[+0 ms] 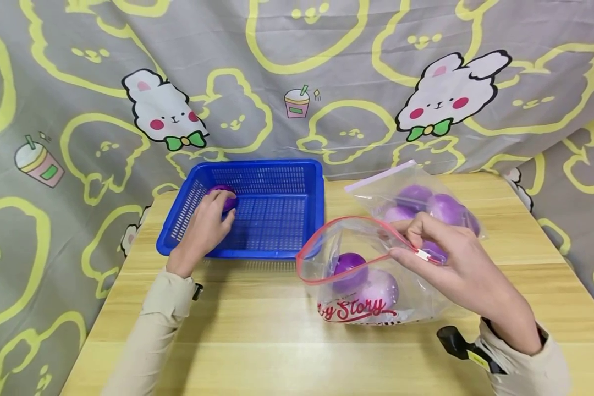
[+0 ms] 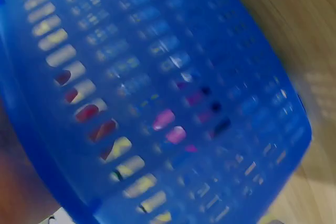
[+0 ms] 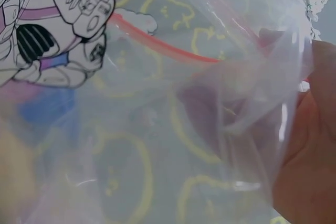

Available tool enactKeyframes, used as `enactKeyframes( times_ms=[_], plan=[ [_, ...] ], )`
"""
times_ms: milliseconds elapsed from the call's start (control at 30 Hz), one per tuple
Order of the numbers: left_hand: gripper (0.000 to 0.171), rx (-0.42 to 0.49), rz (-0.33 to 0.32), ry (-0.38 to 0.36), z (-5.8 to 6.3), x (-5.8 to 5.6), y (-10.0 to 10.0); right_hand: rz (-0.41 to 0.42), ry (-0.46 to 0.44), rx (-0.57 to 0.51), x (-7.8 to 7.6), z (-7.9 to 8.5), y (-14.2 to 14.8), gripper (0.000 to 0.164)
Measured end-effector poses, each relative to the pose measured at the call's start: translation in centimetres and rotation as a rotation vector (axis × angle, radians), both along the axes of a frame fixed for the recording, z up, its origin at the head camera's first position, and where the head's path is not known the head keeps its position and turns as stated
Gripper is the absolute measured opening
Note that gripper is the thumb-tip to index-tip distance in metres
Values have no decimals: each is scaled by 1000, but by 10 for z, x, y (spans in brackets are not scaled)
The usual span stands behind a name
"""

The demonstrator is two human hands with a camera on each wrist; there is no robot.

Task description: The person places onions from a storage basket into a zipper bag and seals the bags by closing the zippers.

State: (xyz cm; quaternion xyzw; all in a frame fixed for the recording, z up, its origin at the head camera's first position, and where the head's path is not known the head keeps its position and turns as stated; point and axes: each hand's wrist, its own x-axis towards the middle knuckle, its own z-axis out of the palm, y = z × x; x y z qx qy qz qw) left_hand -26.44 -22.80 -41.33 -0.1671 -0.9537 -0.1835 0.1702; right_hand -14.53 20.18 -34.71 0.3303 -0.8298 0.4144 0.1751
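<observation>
Inside the blue plastic basket [image 1: 314, 209], my left hand [image 1: 205, 223] reaches over a round, glossy purple onion [image 1: 230, 203] at the left end. The fingers curl over it, covering most of it. Pink-purple patches show through the slots of the basket wall [image 2: 126, 66] in the left wrist view. My right hand [image 1: 455, 261] pinches the rim of a clear zip bag [image 1: 356, 312] between thumb and fingers, near its white slider [image 1: 423, 254]. This bag's red-edged mouth gapes toward the basket. Two purple onions, one darker [image 1: 350, 272] and one paler [image 1: 380, 289], lie inside.
Behind my right hand lies another clear bag [image 1: 376, 192] with a pale lilac strip, holding several purple onions [image 1: 416, 197]. Everything rests on a light wood table [image 1: 267, 341]. A grey cloth with cartoon prints [image 1: 346, 82] hangs along the back and sides.
</observation>
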Motion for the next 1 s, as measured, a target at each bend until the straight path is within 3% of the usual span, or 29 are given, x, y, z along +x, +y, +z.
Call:
enactKeyframes(
  times_ms=[433, 733, 1000],
  plan=[
    [48, -120, 70, -143, -8, -31, -29, -8, -20, 24, 5, 5, 1, 40],
    [70, -167, 96, -307, -20, -42, -47, -11, -31, 32, 6, 6, 0, 41],
    [62, -156, 94, -297, -23, -43, -46, -3, -33, 39, 5, 5, -1, 40]
  ],
)
